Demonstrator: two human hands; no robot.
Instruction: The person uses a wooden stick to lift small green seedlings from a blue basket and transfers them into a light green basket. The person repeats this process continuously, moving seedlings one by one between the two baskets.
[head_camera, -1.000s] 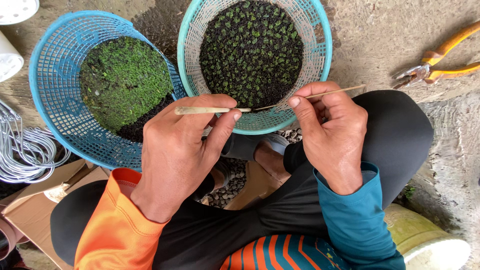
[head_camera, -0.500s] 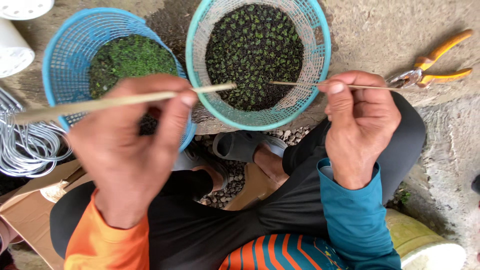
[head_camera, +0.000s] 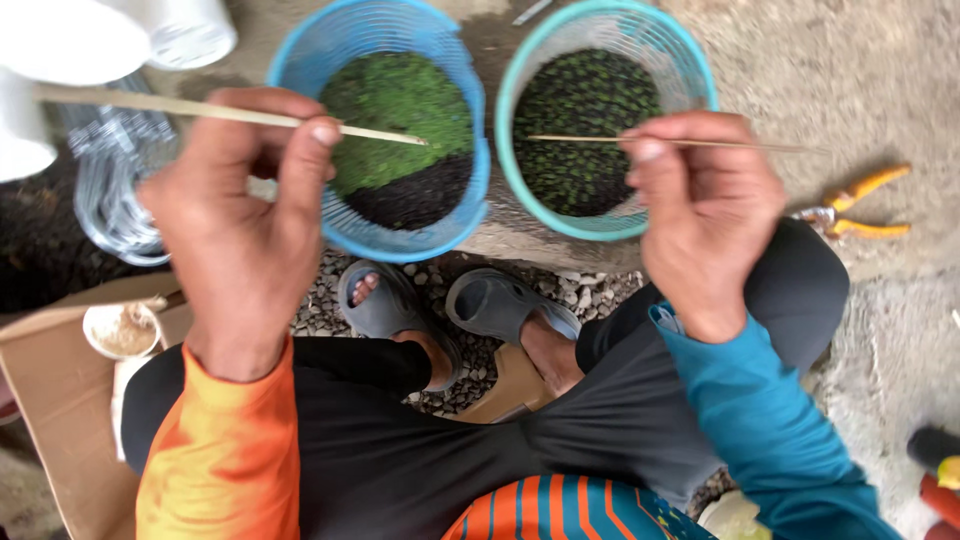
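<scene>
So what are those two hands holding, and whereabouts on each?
Left hand pinches a thicker wooden stick around mid-length; right hand pinches a thinner stick near its middle.

A second ago my hands meet at one stick; now they are apart. My left hand (head_camera: 240, 230) holds the thick stick (head_camera: 215, 112) pulled off leftward, its tip over the blue basket (head_camera: 300, 60). My right hand (head_camera: 705, 215) now pinches the thin skewer (head_camera: 700, 144) alone, over the teal basket (head_camera: 690, 60).

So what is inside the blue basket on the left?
The blue basket holds a mat of bright green seedlings, with bare dark soil at the near edge. The basket bottom is covered.
</scene>
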